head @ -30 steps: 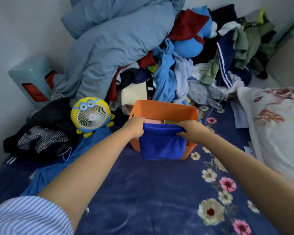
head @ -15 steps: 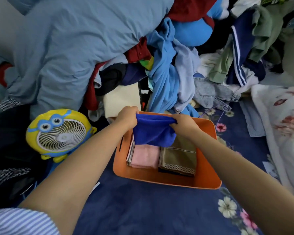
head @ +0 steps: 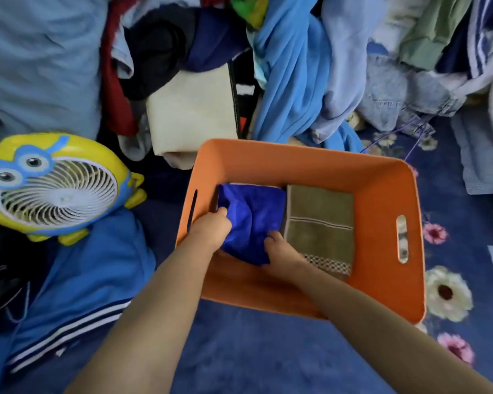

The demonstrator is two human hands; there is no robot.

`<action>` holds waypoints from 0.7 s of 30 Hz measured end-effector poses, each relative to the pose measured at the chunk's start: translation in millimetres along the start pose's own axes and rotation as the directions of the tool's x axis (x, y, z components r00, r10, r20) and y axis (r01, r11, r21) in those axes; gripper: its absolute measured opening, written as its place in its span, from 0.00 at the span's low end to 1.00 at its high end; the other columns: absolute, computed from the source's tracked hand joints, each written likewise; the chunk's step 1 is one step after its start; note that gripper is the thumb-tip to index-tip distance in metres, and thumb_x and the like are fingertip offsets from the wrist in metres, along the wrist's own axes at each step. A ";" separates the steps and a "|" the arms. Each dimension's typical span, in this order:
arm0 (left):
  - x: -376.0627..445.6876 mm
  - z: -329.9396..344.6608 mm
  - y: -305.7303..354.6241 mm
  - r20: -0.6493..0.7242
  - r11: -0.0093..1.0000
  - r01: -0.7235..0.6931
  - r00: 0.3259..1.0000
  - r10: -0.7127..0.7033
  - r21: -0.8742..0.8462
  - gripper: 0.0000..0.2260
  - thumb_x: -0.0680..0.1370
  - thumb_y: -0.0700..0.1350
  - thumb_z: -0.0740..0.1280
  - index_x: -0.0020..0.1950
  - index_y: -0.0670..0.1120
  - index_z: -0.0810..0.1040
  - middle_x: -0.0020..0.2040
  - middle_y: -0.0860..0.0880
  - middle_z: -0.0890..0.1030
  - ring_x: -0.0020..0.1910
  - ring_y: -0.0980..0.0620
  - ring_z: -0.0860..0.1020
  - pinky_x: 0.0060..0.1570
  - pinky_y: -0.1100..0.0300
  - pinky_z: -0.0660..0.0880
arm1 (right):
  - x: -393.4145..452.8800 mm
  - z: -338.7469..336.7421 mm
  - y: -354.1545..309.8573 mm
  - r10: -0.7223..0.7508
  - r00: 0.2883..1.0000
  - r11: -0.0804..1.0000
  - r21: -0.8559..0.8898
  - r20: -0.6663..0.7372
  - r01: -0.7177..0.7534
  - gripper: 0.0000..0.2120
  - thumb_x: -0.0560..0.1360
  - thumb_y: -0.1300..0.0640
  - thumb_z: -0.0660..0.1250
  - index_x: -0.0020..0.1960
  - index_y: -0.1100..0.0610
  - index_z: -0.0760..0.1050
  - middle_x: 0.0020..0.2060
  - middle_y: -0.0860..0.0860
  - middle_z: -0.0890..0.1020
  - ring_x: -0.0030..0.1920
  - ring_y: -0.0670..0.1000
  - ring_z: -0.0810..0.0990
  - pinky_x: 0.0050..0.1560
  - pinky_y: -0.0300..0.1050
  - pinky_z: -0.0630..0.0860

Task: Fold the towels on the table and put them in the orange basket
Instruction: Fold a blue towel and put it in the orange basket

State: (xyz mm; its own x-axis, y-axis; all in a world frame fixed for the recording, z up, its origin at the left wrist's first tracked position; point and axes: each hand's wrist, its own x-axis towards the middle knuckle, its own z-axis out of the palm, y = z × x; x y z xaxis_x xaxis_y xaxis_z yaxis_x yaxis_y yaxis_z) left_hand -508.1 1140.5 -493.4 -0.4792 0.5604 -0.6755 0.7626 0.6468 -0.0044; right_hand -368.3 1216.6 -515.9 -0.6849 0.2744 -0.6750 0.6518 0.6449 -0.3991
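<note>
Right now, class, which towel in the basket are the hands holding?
The blue towel, on the basket's left side; the olive towel beside it lies untouched.

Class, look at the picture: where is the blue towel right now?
The blue towel lies inside the orange basket, in its left half beside the olive towel, with the left hand and right hand gripping its near edge.

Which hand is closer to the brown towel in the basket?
Right. The right hand lies against the brown towel, gripping the blue towel; the left hand grips its far side.
</note>
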 end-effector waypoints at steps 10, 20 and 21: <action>16.4 20.0 7.9 0.049 0.989 0.046 0.997 -0.053 0.143 0.10 0.77 0.39 0.59 0.57 0.43 0.75 0.59 0.45 0.77 0.57 0.46 0.76 0.49 0.58 0.73 | 36.4 -30.8 2.2 0.231 0.930 0.967 0.172 -0.285 -0.188 0.16 0.78 0.58 0.59 0.62 0.64 0.66 0.60 0.61 0.73 0.55 0.59 0.76 0.43 0.43 0.69; 56.9 23.3 9.8 -0.089 0.826 0.235 0.942 -0.323 -0.512 0.20 0.80 0.42 0.58 0.69 0.38 0.59 0.67 0.40 0.70 0.62 0.41 0.73 0.56 0.51 0.72 | 75.7 -25.6 8.5 0.593 0.782 0.540 0.814 -0.190 -0.212 0.27 0.74 0.54 0.67 0.68 0.62 0.62 0.60 0.58 0.76 0.58 0.58 0.76 0.46 0.46 0.73; 61.4 24.6 11.1 -0.068 0.790 0.249 0.937 -0.344 -0.559 0.21 0.78 0.41 0.60 0.70 0.38 0.59 0.67 0.40 0.70 0.63 0.40 0.73 0.57 0.51 0.72 | 78.0 -23.5 11.6 0.592 0.778 0.531 0.828 -0.210 -0.180 0.25 0.74 0.56 0.67 0.67 0.62 0.65 0.60 0.57 0.76 0.59 0.58 0.76 0.50 0.47 0.73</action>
State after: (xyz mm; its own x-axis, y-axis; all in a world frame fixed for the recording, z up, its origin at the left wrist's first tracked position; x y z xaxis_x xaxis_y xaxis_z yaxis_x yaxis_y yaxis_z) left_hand -518.4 1169.4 -553.0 -0.7407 0.3377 -0.5808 0.2402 0.9405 0.2405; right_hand -421.8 1262.3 -558.6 -0.2157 0.7449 -0.6313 0.7393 -0.2978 -0.6039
